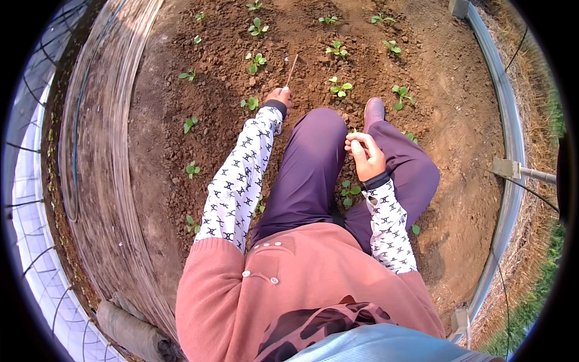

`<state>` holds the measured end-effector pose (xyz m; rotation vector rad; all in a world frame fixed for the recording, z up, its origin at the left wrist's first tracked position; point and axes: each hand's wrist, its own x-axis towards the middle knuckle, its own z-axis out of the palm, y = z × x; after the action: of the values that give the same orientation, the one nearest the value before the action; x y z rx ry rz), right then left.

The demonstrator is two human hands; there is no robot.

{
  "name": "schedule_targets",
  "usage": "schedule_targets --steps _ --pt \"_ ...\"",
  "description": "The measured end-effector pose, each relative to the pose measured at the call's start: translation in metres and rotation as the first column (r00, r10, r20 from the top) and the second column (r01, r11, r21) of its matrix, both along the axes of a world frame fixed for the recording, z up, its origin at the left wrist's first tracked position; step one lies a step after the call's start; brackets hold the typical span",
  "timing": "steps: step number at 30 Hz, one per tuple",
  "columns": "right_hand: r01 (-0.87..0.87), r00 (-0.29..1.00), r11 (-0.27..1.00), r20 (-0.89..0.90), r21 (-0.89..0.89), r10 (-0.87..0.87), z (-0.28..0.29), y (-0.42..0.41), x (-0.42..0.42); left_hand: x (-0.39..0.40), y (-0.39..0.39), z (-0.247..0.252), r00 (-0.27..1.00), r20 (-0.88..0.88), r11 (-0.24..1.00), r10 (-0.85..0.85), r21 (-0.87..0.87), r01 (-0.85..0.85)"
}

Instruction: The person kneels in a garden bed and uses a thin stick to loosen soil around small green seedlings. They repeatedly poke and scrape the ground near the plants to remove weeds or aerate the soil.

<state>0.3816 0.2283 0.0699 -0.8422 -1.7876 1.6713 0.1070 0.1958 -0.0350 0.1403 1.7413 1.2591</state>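
My left hand reaches forward over the tilled soil and grips the thin handle of a small hand hoe. The hoe's blade lies at the soil surface, between two rows of leafy green seedlings. One seedling grows just to the left of that hand, and another stands farther ahead. Above the gap between my legs, my right hand has its fingers curled and the thumb close to them. Whether it pinches something small cannot be made out. A seedling grows below its wrist, between my legs.
Several more seedlings run in rows ahead and beside my legs. A boot rests close to one seedling. Plastic sheeting with a blue hose borders the left. A metal rail edges the right. A rolled cover lies lower left.
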Motion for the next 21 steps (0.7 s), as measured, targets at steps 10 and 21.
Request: schedule_targets --steps 10,21 --pt "-0.133 0.967 0.894 -0.254 -0.429 0.022 0.009 0.001 -0.08 0.088 -0.026 0.17 0.999 0.05 0.952 -0.006 0.306 -0.01" --pt "-0.169 0.983 0.837 -0.155 -0.52 0.101 -0.126 0.07 -0.073 0.169 -0.01 0.057 0.817 -0.577 0.928 -0.012 0.297 0.224"
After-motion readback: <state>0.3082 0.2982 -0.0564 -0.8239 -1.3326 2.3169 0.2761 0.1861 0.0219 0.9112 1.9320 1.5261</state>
